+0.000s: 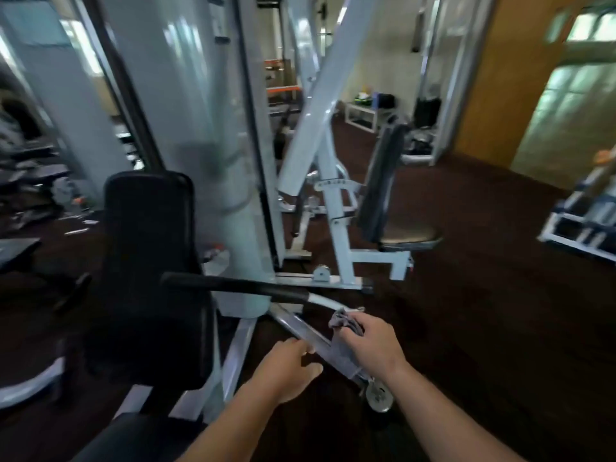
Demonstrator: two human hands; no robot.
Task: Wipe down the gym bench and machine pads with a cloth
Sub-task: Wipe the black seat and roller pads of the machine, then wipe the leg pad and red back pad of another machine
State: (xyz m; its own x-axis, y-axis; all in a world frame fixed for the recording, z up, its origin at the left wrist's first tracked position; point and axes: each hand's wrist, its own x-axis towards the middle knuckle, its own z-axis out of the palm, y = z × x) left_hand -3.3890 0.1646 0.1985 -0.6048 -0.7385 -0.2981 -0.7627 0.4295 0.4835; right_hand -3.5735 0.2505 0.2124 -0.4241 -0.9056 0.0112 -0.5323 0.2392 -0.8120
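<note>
A gym room with a dark floor (483, 311) and white-framed machines is being shown, blurred in places. A tall black back pad (150, 255) on the nearest machine is being used here as the landmark.

Right of the back pad and lower in the view, a grey cloth (345, 323) is being gripped by the right hand (375, 343). It is being bunched between the curled fingers (355, 330) and the thumb, with one crumpled end sticking out past the fingertips and the rest hanging beneath the palm. The cloth is being held over a slanted metal bar (296, 326) of the frame; whether it is touching cannot be told.

Between the back pad and the right hand, the left hand (283, 370) is being held out with fingers loosely spread and nothing in them, the tips close to the same bar.

A black-gripped handle (233, 283) is being seen jutting rightward from the back pad, above both hands. Further right, well apart, a second padded seat (383, 181) is being shown.
</note>
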